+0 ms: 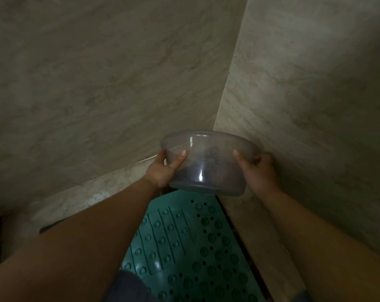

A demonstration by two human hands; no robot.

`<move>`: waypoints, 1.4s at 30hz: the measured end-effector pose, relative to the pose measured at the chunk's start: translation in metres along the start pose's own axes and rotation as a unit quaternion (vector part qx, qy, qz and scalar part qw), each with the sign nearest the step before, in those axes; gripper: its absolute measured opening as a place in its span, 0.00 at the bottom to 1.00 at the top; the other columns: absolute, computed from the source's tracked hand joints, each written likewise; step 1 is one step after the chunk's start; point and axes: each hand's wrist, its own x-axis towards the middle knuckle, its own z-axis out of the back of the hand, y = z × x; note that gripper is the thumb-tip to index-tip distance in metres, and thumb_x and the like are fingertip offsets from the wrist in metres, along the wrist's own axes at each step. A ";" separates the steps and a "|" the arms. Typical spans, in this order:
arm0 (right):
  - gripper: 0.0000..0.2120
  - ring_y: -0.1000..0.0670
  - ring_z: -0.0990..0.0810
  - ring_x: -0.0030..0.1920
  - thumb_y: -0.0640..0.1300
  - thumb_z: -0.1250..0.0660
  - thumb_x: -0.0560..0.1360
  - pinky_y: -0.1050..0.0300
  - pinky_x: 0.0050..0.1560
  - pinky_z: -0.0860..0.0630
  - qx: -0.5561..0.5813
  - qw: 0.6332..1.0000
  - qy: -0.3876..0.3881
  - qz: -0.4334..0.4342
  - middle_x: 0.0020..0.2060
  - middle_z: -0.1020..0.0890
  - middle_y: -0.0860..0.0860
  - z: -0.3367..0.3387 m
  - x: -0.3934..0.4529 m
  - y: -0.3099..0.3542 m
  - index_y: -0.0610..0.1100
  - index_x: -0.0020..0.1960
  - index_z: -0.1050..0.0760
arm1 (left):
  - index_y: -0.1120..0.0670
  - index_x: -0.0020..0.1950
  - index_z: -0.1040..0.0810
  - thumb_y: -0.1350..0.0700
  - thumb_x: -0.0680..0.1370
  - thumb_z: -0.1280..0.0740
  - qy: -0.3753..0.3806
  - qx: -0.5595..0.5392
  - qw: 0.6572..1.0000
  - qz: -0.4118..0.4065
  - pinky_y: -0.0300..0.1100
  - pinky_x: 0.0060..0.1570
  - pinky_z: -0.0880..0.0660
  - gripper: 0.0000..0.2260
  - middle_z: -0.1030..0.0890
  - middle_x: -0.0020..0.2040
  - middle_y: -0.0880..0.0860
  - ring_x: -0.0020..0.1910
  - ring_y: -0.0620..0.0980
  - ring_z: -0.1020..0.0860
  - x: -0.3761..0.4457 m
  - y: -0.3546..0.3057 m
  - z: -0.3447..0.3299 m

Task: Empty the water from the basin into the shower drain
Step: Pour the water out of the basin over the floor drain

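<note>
A clear plastic basin (210,158) is held in the air in the corner of the shower, tilted away from me so its base faces the camera. My left hand (165,168) grips its left side with the thumb on the wall of the basin. My right hand (257,171) grips its right side the same way. I cannot tell whether water is in it. The drain is not visible; the basin hides the floor corner.
A green studded shower mat (195,243) with small holes covers the floor below the basin. Beige marble walls (102,79) meet in a corner behind it. A low marble ledge (86,195) runs along the left wall's foot.
</note>
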 end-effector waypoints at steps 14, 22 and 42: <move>0.30 0.46 0.27 0.51 0.59 0.33 0.72 0.54 0.46 0.31 0.018 1.000 0.019 0.001 0.65 0.27 0.43 -0.001 0.003 0.002 0.45 0.67 0.35 | 0.51 0.80 0.45 0.37 0.74 0.34 -0.014 -0.045 0.998 0.043 0.44 0.62 0.31 0.40 0.31 0.75 0.57 0.69 0.56 0.28 0.002 -0.007 0.000; 0.33 0.40 0.24 0.62 0.65 0.37 0.72 0.49 0.55 0.26 -0.004 1.000 -0.007 0.004 0.67 0.26 0.44 -0.002 0.005 0.003 0.47 0.70 0.34 | 0.57 0.72 0.30 0.39 0.74 0.33 -0.027 -0.046 0.997 0.050 0.55 0.69 0.29 0.32 0.24 0.68 0.59 0.65 0.58 0.24 0.005 -0.009 0.000; 0.36 0.40 0.28 0.68 0.65 0.39 0.72 0.43 0.67 0.30 -0.004 1.000 -0.013 0.020 0.71 0.29 0.45 -0.005 0.001 0.010 0.47 0.74 0.36 | 0.55 0.74 0.32 0.33 0.73 0.37 -0.045 -0.035 0.997 0.049 0.56 0.69 0.29 0.37 0.26 0.70 0.58 0.66 0.59 0.25 0.002 -0.019 -0.003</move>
